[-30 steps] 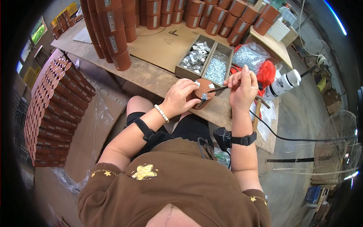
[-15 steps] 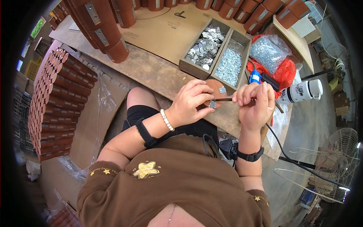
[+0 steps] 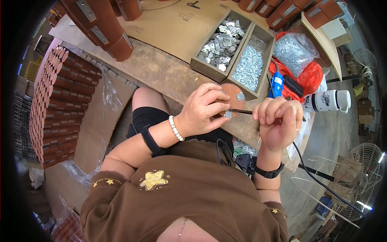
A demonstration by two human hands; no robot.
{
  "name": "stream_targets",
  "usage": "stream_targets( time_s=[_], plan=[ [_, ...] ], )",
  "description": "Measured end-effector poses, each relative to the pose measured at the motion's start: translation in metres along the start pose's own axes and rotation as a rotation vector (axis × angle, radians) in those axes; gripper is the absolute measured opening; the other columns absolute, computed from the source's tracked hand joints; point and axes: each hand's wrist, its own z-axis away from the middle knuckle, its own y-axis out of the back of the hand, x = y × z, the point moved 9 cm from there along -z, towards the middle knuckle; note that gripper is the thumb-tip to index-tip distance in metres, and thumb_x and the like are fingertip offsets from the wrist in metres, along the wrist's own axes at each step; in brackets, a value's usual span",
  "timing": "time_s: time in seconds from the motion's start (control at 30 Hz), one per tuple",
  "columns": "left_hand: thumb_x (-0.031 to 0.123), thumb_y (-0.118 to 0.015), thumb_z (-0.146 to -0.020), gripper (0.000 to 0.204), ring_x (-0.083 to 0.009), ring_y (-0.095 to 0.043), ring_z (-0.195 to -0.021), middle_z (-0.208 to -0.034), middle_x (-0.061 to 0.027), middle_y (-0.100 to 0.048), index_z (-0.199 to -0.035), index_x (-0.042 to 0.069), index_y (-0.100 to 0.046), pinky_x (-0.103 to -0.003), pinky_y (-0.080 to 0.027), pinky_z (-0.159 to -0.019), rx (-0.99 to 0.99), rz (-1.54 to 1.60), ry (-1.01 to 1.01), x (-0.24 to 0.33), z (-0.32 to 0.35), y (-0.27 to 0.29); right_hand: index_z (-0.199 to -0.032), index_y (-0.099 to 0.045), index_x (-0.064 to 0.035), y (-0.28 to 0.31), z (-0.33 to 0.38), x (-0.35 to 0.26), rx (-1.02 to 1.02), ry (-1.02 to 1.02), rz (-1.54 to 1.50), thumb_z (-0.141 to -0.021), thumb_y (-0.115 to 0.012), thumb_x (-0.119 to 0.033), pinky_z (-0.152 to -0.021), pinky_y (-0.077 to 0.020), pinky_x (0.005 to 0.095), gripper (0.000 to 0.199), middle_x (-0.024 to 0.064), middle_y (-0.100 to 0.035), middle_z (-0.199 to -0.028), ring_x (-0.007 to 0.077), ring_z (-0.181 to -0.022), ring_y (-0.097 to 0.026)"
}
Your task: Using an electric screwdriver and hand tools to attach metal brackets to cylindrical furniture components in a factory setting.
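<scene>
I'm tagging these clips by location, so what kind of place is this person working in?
Most likely a small workshop doing hand assembly. A wooden tray holds metal plates and screws, stacks of brown cylindrical cases stand alongside, and both hands work at a worn workbench.

The left hand (image 3: 203, 109) covers most of the round brown leather piece (image 3: 236, 93), and the small silver metal plate (image 3: 228, 114) at its fingers is too small to make out. The right hand (image 3: 278, 121) hides the handle of the thin dark tool (image 3: 241, 111). The stacked brown cylindrical cases (image 3: 102, 24) on the worktop (image 3: 161, 68) are cut off at the top edge.

Worn workbench (image 3: 161, 70), cardboard sheet (image 3: 169, 28), parts trays (image 3: 234, 52)
</scene>
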Motion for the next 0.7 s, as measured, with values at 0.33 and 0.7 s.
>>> stream_targets(
  time_s=[0.33,0.7],
  plan=[
    [0.011,-0.072,-0.052,0.030,-0.0282,-0.048,-0.093,-0.092,-0.0068,-0.056,-0.078,0.005,-0.059,-0.035,-0.043,-0.076,0.007,0.021,0.001,-0.002,0.001,0.000,-0.066,-0.041,-0.0016,-0.030,-0.001,0.004,-0.269,-0.171,0.139,-0.071,-0.049,-0.003,-0.050,-0.0369,0.0242,0.009,0.0096,-0.048,-0.060,0.0149,-0.054,-0.047],
    [0.012,-0.073,-0.051,0.032,-0.0282,-0.048,-0.094,-0.091,-0.0061,-0.056,-0.079,0.006,-0.058,-0.035,-0.044,-0.073,0.027,0.001,0.027,-0.002,0.002,0.002,-0.066,-0.038,-0.0023,-0.024,-0.011,0.017,0.104,-0.208,0.136,-0.079,-0.044,-0.005,-0.048,-0.0346,0.0222,0.015,0.0051,-0.042,-0.056,0.0096,-0.050,-0.039]
  ],
)
